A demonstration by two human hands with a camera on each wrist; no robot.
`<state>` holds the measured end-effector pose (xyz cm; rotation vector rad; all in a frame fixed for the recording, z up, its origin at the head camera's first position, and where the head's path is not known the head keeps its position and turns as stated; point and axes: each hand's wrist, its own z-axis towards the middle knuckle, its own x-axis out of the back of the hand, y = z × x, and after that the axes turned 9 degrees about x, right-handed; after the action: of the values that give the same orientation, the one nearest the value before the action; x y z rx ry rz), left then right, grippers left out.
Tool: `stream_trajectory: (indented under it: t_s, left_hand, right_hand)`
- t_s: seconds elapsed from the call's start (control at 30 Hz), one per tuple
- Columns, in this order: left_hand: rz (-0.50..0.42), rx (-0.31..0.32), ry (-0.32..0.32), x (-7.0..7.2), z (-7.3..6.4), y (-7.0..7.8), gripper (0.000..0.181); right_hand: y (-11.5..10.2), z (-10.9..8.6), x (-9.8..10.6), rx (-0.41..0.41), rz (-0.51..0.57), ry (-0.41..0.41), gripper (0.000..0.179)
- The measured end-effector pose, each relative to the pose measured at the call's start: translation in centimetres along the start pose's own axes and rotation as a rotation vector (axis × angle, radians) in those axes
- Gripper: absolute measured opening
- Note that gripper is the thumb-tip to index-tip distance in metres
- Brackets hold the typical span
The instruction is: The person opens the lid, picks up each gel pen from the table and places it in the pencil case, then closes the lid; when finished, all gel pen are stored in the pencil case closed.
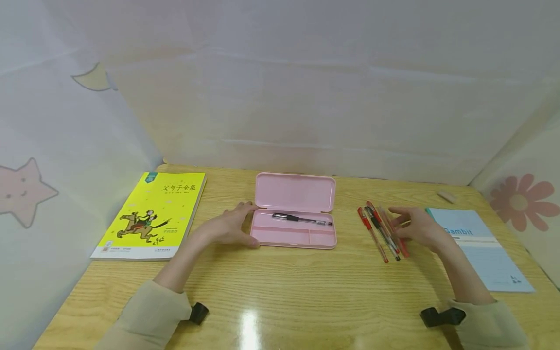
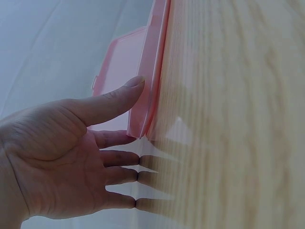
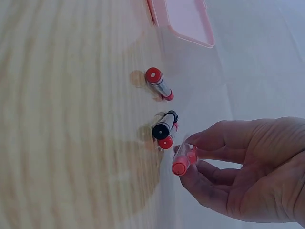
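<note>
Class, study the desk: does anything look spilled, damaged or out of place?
Nothing looks spilled or damaged. Perhaps out of place: loose pens lie on the table by the right hand, while the pink pencil case lies open with one black pen inside.

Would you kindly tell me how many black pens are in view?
2. One black pen lies in the open pink case; a second black pen lies beside red pens on the table, near the right hand, which might hide another.

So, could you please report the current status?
Left hand touching open pencil case. Right hand pinching pink pen. Black pen inside. Loose pens between right hand and pencil case.
</note>
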<state>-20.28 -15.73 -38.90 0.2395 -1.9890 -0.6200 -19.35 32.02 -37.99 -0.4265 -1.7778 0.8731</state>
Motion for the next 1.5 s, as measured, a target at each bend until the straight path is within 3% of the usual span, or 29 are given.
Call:
stream_trajectory:
  t_s: [0.2, 0.6, 0.87, 1.17, 1.33, 1.5]
  left_hand:
    - [0.006, 0.000, 0.001, 0.1, -0.1, 0.2, 0.096]
    - [0.006, -0.013, 0.005, 0.1, 0.0, 0.2, 0.096]
    - [-0.002, -0.014, 0.006, 0.1, -0.1, 0.1, 0.095]
    - [0.006, -0.007, 0.008, 0.1, -0.1, 0.1, 0.096]
    - [0.011, -0.014, 0.009, 0.1, -0.1, 0.1, 0.096]
    - [0.010, -0.017, 0.008, 0.1, 0.0, 0.1, 0.096]
  right_hand:
    - [-0.1, 0.1, 0.1, 0.018, -0.022, 0.076, 0.063]
    - [-2.4, 1.4, -0.1, 0.163, -0.111, 0.292, 0.062]
    - [-5.5, 3.6, -1.2, 0.296, -0.033, 0.397, 0.059]
    - [-9.2, 6.6, -3.2, 0.441, 0.087, 0.405, 0.056]
    - [-10.6, 7.8, -4.6, 0.520, 0.093, 0.385, 0.056]
    - [-11.8, 8.6, -6.2, 0.523, 0.071, 0.325, 0.055]
